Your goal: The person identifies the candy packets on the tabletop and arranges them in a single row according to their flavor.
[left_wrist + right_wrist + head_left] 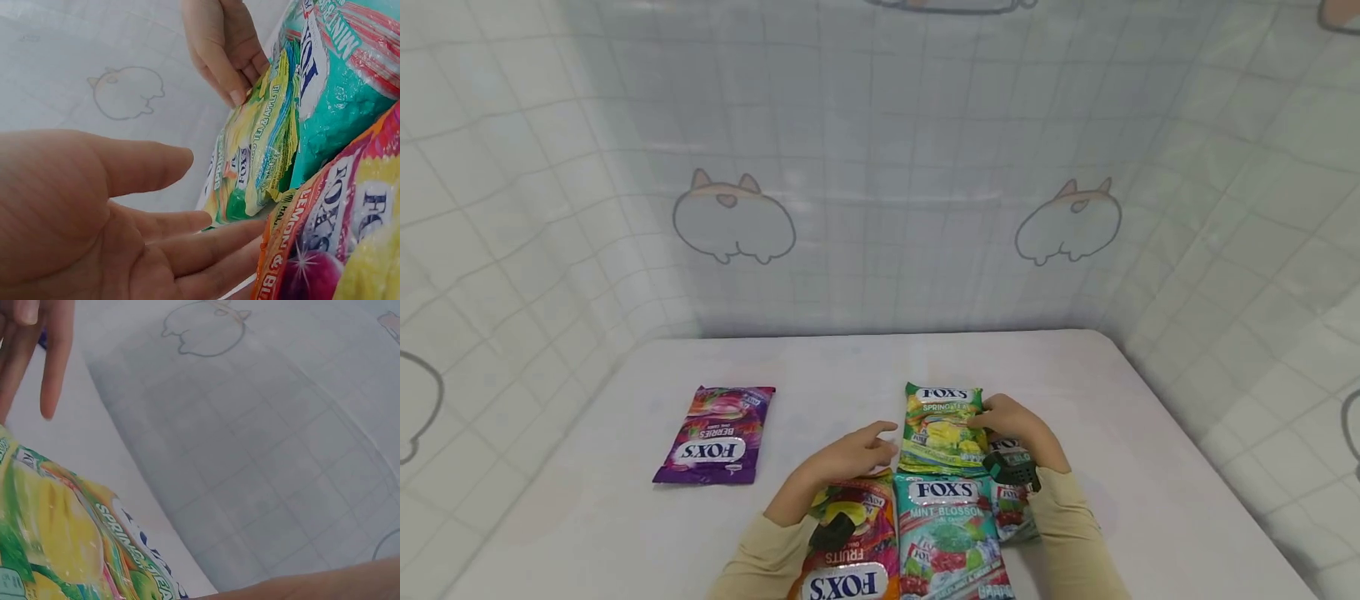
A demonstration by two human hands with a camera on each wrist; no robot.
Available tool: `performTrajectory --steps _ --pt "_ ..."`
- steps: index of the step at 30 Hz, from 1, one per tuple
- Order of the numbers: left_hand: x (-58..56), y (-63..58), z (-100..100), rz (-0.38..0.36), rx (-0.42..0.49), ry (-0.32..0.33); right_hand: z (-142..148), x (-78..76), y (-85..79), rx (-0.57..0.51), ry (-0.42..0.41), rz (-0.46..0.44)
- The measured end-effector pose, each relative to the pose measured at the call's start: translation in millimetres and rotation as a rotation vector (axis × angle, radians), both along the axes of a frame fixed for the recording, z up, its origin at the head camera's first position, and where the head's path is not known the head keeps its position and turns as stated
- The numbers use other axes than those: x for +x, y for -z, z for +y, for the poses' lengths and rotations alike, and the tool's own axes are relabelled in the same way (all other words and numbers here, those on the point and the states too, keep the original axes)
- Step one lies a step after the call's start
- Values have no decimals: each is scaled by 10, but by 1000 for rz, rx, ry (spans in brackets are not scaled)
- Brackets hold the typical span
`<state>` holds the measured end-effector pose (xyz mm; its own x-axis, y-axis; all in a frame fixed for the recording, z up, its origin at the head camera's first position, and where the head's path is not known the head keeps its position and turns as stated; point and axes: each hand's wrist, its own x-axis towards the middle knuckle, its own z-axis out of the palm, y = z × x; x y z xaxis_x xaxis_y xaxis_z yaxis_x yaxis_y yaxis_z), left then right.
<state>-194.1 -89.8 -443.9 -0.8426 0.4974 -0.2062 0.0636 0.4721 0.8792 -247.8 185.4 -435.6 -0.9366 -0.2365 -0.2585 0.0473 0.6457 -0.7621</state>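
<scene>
A yellow-green Spring Tea candy bag point(942, 433) lies on the table, its lower edge meeting a teal Mint Blossom candy bag point(947, 533). At its right edge, my right hand point(1017, 423) pinches the bag, thumb over the top face; the fingertips are partly hidden. My left hand point(852, 454) hovers by the left edge with fingers extended, holding nothing; in the left wrist view its fingers point toward the Spring Tea bag point(250, 150). Under my left wrist lies a red-orange Fruits candy bag point(853, 554). Another candy bag point(1011, 504) is partly covered by my right wrist.
A purple Berries candy bag point(715, 437) lies apart at the left of the white table point(842, 367), its lettering upside down. Grid-patterned sheeting point(880, 208) with cartoon animals walls the back and both sides.
</scene>
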Motion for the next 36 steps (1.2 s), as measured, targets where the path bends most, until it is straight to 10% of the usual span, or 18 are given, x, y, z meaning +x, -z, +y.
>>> performTrajectory --steps 36 --pt "-127 97 -160 -167 272 -33 -131 26 33 -155 42 -15"
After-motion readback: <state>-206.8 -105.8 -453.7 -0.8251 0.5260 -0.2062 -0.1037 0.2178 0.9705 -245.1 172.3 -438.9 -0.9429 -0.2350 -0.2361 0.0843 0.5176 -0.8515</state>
